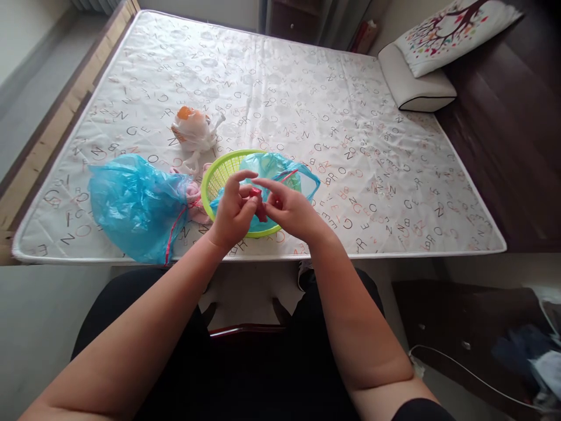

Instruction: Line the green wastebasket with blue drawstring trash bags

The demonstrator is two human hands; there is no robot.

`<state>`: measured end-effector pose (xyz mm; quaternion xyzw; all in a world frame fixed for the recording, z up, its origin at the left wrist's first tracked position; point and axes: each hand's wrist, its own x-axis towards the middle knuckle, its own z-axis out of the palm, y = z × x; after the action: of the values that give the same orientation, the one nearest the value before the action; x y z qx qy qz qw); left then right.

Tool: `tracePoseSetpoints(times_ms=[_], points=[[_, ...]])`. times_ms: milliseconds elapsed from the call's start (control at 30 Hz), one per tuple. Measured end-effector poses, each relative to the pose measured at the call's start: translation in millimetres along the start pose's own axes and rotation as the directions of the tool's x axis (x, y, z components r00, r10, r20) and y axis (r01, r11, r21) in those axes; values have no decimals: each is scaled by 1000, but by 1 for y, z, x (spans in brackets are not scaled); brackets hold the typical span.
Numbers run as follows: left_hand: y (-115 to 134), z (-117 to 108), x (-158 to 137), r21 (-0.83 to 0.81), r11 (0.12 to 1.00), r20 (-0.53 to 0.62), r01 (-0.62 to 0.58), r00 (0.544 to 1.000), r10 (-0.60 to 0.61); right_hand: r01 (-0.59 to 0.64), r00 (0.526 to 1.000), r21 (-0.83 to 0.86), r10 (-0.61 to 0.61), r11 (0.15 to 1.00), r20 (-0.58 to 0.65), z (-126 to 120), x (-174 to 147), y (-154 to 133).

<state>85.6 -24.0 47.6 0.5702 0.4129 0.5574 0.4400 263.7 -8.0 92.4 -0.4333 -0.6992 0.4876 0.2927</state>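
Both hands meet over a yellow-green plastic basket (209,175) near the mattress's front edge. Between my left hand (236,207) and my right hand (291,207) is a small red item (259,206), whose kind I cannot make out. My left thumb and fingers pinch it from one side. The right thumb and curled fingers press on it from the other, with the right index finger stretched out. A light-blue plastic bag (280,166) with a red drawstring lines the basket and spills over its right rim.
A puffed blue plastic bag (135,204) with a red drawstring lies left of the basket, beside pink cloth (195,196). Behind is a white plastic bag (195,131) with something orange. The letter-print mattress (394,199) carries a tree-print pillow (456,35) at far right.
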Motion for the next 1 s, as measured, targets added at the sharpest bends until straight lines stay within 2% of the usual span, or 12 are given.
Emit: tracePoseSetpoints(times_ms=[67, 167, 333, 467, 733, 833, 900, 1000], points=[[-3, 0, -2, -14, 1000, 71, 25, 997, -24, -23, 998, 24, 21, 999, 51, 1, 1, 3], [-3, -2, -5, 18, 999, 136, 27, 990, -29, -47, 998, 103, 43, 994, 43, -1, 3, 8], [0, -4, -7, 50, 998, 158, 38, 986, -45, -103, 994, 305, 84, 947, 76, -1, 6, 15], [0, -6, -6, 66, 998, 175, 7, 984, -18, -107, 990, 327, 69, 939, 126, -1, 8, 21], [0, -4, -4, 133, 990, 231, -41, 973, 9, -179, 983, 267, 163, 947, 82, -4, 5, 23], [-2, -4, -3, 162, 987, 208, -24, 978, -11, -164, 984, 280, 176, 946, -17, -4, 7, 25], [-2, -4, -2, 169, 986, 203, 1, 979, -36, -132, 968, 312, 189, 941, -162, -6, 10, 30], [-1, -6, 0, 202, 979, 229, -20, 973, -27, -16, 886, 293, 149, 956, -438, -11, 13, 38]])
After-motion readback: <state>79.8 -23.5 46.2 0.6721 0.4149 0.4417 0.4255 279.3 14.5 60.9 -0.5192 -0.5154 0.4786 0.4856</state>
